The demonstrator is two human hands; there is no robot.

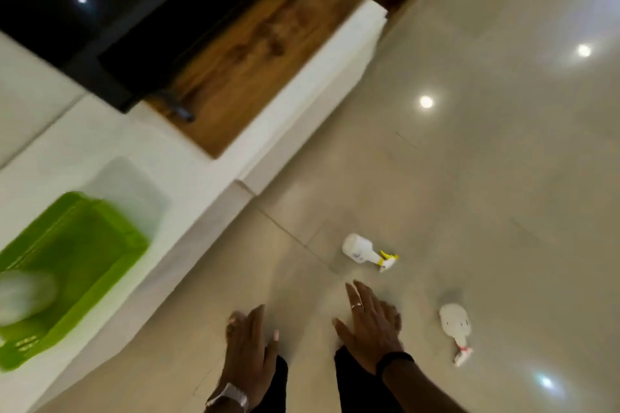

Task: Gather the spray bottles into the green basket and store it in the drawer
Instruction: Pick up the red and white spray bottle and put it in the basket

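Spray bottles (365, 250) (455, 325) lie on slick floor tiles (469, 178) beyond both empty, open hands (250, 342) (370, 329); a hasty grab could send one rolling from the green basket (72, 265).

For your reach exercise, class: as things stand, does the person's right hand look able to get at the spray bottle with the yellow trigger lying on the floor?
Probably yes: the right hand is open and empty, and only bare floor separates it from the yellow-trigger bottle.

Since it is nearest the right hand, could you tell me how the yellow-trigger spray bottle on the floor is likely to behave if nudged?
The yellow-trigger spray bottle lies on its side on glossy floor tiles, so it would probably slide or roll easily. Its rounded body favours rolling, though the protruding trigger may stop it. It looks like thin white plastic, so probably light; how full it is cannot be seen.
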